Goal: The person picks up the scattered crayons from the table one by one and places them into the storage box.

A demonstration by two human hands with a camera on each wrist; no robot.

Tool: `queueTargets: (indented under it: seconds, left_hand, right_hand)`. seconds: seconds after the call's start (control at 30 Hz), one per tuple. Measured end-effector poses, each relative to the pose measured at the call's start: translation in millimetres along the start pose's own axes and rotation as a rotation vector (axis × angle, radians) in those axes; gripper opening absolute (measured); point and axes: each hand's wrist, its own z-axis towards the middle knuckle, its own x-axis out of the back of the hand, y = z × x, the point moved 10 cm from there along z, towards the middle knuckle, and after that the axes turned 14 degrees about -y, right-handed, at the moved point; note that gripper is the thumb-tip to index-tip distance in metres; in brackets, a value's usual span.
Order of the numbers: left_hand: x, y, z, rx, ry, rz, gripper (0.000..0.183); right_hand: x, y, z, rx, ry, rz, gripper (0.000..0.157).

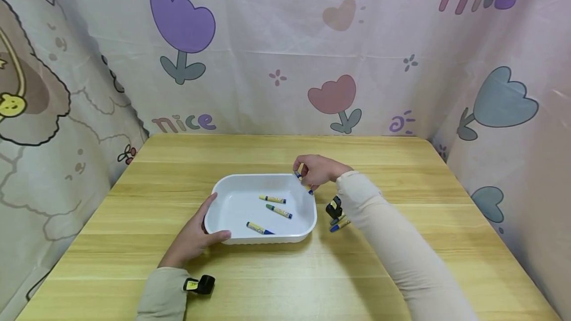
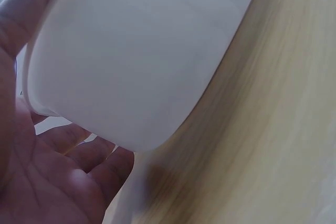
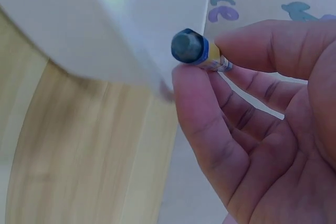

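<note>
A white plastic tray [image 1: 263,238] stands on the table, with three yellow-wrapped crayons lying in it: a yellow one [image 1: 273,199], a green one [image 1: 279,211] and a blue one [image 1: 258,228]. My left hand [image 1: 193,237] grips the tray's near left corner, thumb over the rim and fingers against the outer wall. Over the tray's far right corner, my right hand [image 1: 319,169] pinches another crayon between thumb and fingertips. In the right wrist view this crayon [image 3: 190,47] points its dark blue-green tip at the camera.
To the right of the tray, a few more crayons [image 1: 341,226] lie on the wooden table [image 1: 285,286], partly hidden by the right sleeve and its black wrist camera [image 1: 333,207]. A printed curtain [image 1: 250,83] hangs behind the table and along its sides.
</note>
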Motion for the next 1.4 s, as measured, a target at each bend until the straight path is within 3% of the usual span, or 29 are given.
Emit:
queueTargets:
  seconds: [0.97, 1.4]
  left_hand:
    - [1.0, -2.5, 1.2, 0.033, 0.002, 0.026, 0.105]
    - [1.1, -3.6, 1.6, 0.023, 0.001, -0.001, 0.105]
  right_hand:
    - [-46.4, -52, 37, 0.056, -0.125, -0.106, 0.04]
    - [-28.6, -37, 26, 0.044, -0.072, -0.095, 0.038]
